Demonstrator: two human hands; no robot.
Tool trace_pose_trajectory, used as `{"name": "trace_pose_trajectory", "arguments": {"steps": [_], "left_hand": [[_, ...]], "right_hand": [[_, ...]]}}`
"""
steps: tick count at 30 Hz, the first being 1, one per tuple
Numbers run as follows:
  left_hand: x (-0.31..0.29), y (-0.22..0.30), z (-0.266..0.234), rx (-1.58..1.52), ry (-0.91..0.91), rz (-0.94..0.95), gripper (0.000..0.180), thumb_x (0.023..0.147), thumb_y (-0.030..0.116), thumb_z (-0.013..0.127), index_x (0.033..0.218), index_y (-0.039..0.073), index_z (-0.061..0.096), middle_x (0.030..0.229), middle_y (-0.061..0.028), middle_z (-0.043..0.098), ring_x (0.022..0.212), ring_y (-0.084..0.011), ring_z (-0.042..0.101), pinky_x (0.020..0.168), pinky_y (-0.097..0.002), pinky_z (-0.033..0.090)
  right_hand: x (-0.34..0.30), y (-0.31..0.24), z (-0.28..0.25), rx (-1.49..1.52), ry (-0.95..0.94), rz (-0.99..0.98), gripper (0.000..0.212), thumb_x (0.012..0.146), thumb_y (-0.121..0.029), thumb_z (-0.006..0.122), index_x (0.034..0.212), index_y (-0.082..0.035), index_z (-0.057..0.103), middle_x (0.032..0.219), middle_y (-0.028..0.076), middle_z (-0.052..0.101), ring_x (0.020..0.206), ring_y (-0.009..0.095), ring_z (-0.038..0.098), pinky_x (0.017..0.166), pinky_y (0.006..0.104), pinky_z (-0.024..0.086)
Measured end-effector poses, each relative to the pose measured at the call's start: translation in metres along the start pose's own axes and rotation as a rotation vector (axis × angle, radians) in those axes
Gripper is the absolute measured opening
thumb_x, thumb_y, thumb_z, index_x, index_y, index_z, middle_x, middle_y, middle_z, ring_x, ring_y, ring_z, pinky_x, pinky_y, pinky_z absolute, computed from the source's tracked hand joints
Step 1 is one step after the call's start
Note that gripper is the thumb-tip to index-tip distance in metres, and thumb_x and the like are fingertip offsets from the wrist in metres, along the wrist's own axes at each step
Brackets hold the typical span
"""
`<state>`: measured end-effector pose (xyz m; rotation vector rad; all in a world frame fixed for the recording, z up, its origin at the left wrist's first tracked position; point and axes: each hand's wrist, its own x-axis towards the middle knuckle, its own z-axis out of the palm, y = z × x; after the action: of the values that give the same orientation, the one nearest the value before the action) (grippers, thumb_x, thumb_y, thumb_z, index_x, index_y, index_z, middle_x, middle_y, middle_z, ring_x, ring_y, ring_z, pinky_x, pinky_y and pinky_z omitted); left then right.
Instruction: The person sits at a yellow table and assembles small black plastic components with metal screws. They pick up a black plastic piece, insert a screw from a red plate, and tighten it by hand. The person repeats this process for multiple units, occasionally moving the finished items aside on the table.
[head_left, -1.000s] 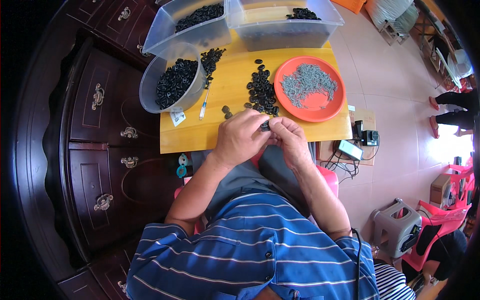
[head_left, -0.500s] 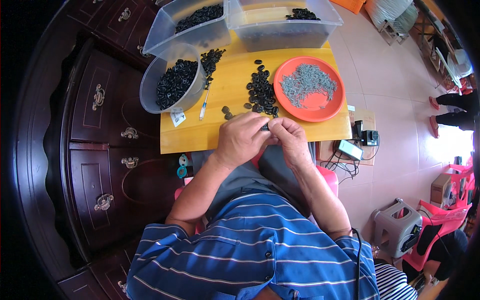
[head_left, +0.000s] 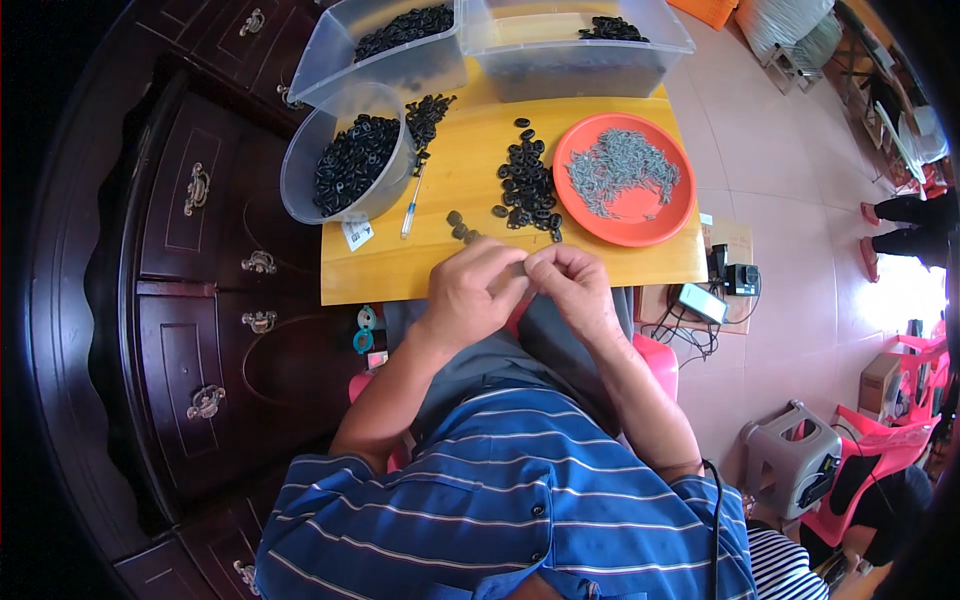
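My left hand (head_left: 468, 298) and my right hand (head_left: 575, 288) meet over the near edge of the yellow table (head_left: 380, 275), fingertips pinched together. Between them is a small dark piece (head_left: 521, 268), mostly covered by the fingers; its exact shape cannot be made out. Just beyond the left hand lie a few small brownish round pieces (head_left: 460, 227). Past the right hand is a loose heap of black oval parts (head_left: 527, 185). An orange-red plate (head_left: 640, 232) to the right holds many small grey screw-like pieces (head_left: 615, 165).
A round clear tub (head_left: 297, 180) of black parts stands at left, beside a thin screwdriver (head_left: 410, 210) and scattered black pieces (head_left: 427, 118). Two clear bins (head_left: 310, 70) (head_left: 580, 80) line the far edge. Dark drawers (head_left: 215, 240) flank the left; right of the table, cables and devices (head_left: 703, 302).
Both hands have shifted slightly toward me, still together. The fingers have changed position around the small piece, and more of the brownish pieces now show beyond the left hand.
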<state>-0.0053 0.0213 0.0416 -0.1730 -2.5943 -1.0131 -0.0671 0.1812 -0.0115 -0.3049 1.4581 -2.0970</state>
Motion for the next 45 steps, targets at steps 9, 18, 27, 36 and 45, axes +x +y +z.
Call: {"name": "trace_pose_trajectory", "arguments": {"steps": [9, 18, 27, 36, 45], "left_hand": [[-0.013, -0.043, -0.018, 0.309, 0.011, -0.178, 0.026, 0.083, 0.008, 0.075, 0.109, 0.005, 0.07, 0.087, -0.0115, 0.067, 0.069, -0.0281, 0.067, 0.063, -0.037, 0.053], [0.005, -0.031, 0.014, 0.229, 0.008, -0.036, 0.024, 0.086, 0.008, 0.073, 0.109, 0.006, 0.071, 0.091, -0.0123, 0.068, 0.079, -0.0288, 0.07, 0.068, -0.0405, 0.055], [0.023, -0.04, 0.036, 0.132, -0.004, 0.017, 0.014, 0.085, 0.015, 0.074, 0.097, 0.008, 0.074, 0.088, -0.0097, 0.068, 0.079, -0.0319, 0.069, 0.068, -0.0413, 0.055], [0.027, -0.044, 0.036, 0.126, -0.064, 0.027, 0.013, 0.087, 0.017, 0.072, 0.095, 0.007, 0.074, 0.088, -0.0086, 0.068, 0.08, -0.0306, 0.069, 0.069, -0.0405, 0.056], [0.023, -0.05, 0.033, 0.03, 0.001, 0.025, 0.012, 0.086, 0.008, 0.074, 0.097, 0.003, 0.072, 0.089, -0.0146, 0.068, 0.077, -0.0333, 0.068, 0.067, -0.0408, 0.054]], "right_hand": [[-0.006, 0.005, 0.003, -0.536, -0.138, 0.023, 0.02, 0.089, -0.023, 0.072, 0.088, -0.003, 0.074, 0.07, 0.006, 0.07, 0.065, 0.014, 0.067, 0.064, 0.0326, 0.053], [-0.005, 0.0, 0.001, -0.516, -0.224, 0.059, 0.021, 0.091, -0.023, 0.068, 0.083, -0.003, 0.072, 0.068, 0.005, 0.07, 0.063, 0.014, 0.067, 0.062, 0.0314, 0.052], [-0.001, -0.014, -0.007, -0.444, -0.006, -0.059, 0.019, 0.094, -0.018, 0.067, 0.087, -0.001, 0.07, 0.068, 0.004, 0.068, 0.063, 0.01, 0.063, 0.06, 0.0274, 0.049], [0.003, -0.024, -0.012, -0.975, 0.398, -0.34, 0.011, 0.09, -0.017, 0.072, 0.095, -0.007, 0.069, 0.071, 0.012, 0.069, 0.063, 0.027, 0.07, 0.059, 0.0394, 0.054], [0.014, -0.005, -0.006, -1.258, 0.419, -0.327, 0.017, 0.093, -0.026, 0.067, 0.103, -0.012, 0.067, 0.081, 0.013, 0.072, 0.072, 0.034, 0.071, 0.064, 0.0466, 0.055]]}}
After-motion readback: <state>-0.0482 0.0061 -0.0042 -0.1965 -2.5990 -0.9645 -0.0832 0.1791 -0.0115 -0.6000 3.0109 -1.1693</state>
